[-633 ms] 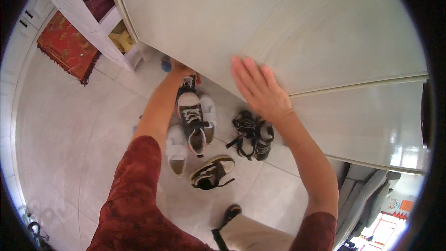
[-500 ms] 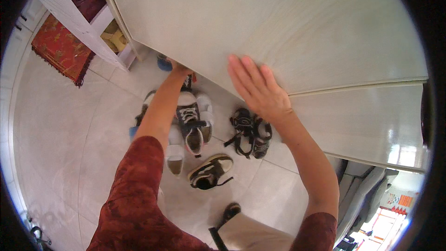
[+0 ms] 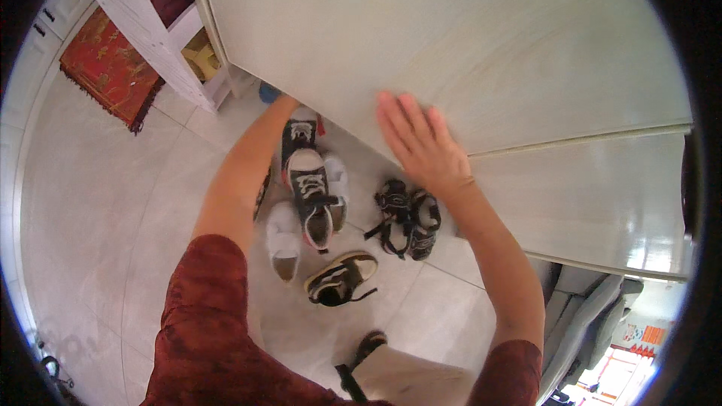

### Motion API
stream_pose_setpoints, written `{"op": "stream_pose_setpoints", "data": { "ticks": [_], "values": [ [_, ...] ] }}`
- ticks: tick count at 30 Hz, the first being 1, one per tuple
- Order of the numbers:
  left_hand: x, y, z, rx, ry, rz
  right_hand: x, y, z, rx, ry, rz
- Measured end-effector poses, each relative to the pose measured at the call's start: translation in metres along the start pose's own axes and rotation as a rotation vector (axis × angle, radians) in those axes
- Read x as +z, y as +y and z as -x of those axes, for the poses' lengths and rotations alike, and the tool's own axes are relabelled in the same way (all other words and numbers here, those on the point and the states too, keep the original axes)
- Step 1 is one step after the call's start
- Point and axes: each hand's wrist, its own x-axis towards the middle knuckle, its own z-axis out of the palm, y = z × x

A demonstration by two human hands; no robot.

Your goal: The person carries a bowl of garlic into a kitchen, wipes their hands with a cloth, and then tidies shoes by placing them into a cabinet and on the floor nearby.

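My right hand (image 3: 425,143) lies flat against the front of a pale cabinet (image 3: 316,22), near its lower edge, with fingers stretched out. My left forearm reaches under that edge, so most of my left hand (image 3: 286,102) is hidden and its fingers do not show. Beside the left wrist is a dark sneaker with white laces (image 3: 300,132), partly under the cabinet. A blue item (image 3: 268,92) peeks out just beyond the wrist. Closer to me lie another black-and-white sneaker (image 3: 310,186) and a white shoe (image 3: 283,244).
Black strappy sandals (image 3: 408,218) stand below my right hand. A dark tan-soled sneaker (image 3: 341,278) lies on the tiled floor (image 3: 173,203), nearer my foot (image 3: 371,344). At the left are a white shelf unit (image 3: 143,37) and a red fringed mat (image 3: 113,68).
My left hand has gone farther under the cabinet edge, and its forearm has swung left, uncovering more of the sneakers. My right hand stays against the cabinet. The view has shifted slightly.
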Motion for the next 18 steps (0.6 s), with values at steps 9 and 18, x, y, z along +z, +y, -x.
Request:
{"op": "stream_pose_setpoints", "data": {
  "ticks": [9, 18],
  "values": [
    [-0.128, 0.097, 0.137, -0.175, -0.048, 0.026, -0.006, 0.0, 0.004, -0.017, -0.05, -0.042],
    [-0.193, 0.222, 0.28, 0.177, -0.078, -0.202, -0.031, -0.016, 0.012, 0.117, 0.105, -0.325]
  ]
}}
